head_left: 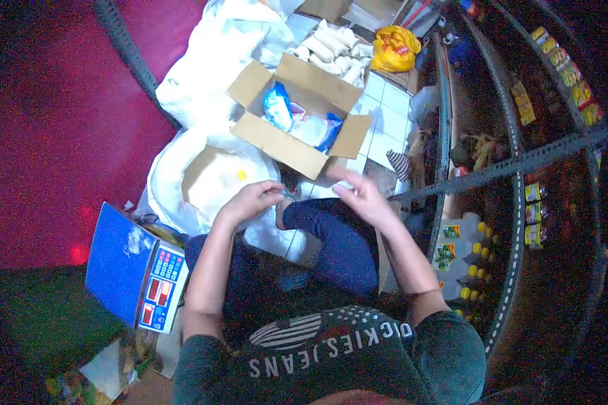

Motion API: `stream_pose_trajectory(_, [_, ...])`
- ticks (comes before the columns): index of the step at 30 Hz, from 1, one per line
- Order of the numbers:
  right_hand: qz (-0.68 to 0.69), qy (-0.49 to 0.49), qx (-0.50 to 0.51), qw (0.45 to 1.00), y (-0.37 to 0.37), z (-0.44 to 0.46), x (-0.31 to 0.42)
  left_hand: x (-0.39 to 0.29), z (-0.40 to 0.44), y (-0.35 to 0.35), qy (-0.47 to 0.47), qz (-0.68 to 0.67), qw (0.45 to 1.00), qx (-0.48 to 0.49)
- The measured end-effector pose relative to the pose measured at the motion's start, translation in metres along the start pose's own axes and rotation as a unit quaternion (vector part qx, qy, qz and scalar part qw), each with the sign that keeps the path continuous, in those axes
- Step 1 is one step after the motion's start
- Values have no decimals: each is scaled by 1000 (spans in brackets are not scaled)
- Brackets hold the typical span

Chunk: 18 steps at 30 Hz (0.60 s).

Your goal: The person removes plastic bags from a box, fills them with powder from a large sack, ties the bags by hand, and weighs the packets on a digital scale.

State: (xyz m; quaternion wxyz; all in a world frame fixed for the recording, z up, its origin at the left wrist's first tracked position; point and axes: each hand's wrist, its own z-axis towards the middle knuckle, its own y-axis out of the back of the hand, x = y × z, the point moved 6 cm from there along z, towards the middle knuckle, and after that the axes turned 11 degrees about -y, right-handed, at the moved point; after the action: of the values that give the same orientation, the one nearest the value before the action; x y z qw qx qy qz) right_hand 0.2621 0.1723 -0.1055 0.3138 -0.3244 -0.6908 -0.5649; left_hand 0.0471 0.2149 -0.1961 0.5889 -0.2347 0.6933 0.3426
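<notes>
My left hand [251,202] is beside the open white sack [167,177], its thumb and fingertips pressed together. Something small and greyish shows at those fingertips, too small to make out. Over my right knee, my right hand [363,200] has its thumb and fingers apart, with the fingertips blurred and nothing visible in them. White contents and a small yellow object [242,175] lie inside the sack. Just beyond my hands stands an open cardboard box [280,144] with blue-and-white plastic packages [277,106] in it.
A blue scale [118,260] with a keypad stands at the left. Behind the box are a large white sack [206,57], filled small bags [331,44] and a yellow plastic bag [394,48]. Metal shelving [513,165] with goods runs along the right.
</notes>
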Motion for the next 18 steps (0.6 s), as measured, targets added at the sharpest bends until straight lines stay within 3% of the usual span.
stream_pose_trajectory(3, [7, 46, -62, 997, 11, 81, 24, 46, 17, 10, -49, -115, 992, -21])
stream_pose_trajectory(4, [-21, 35, -56, 998, 5, 119, 13, 81, 15, 10, -16, -85, 996, -17])
stream_pose_trajectory(5, [-49, 21, -48, 997, -4, 154, -3, 78, 11, 11, 16, 44, 999, 24])
stream_pose_trajectory(7, [-225, 7, -25, 974, -27, 205, -23, 62, 1, 18, 86, 297, 945, 102])
stream_pose_trajectory(8, [-308, 2, -12, 951, -41, 225, -35, 66, 6, 17, 88, 180, 974, 106])
stream_pose_trajectory(11, [-448, -46, 50, 891, -75, 279, -86, 74, 21, 21, -21, 125, 992, 17])
stream_pose_trajectory(12, [-463, -47, 28, 885, -80, 292, -103, 60, 19, 27, -12, 169, 985, 0])
stream_pose_trajectory(15, [-518, -99, 14, 849, -87, 304, -115, 72, 14, 40, -50, 126, 989, -57])
stream_pose_trajectory(18, [-508, -96, 24, 856, -83, 300, -115, 59, 19, 46, -16, 179, 984, -24])
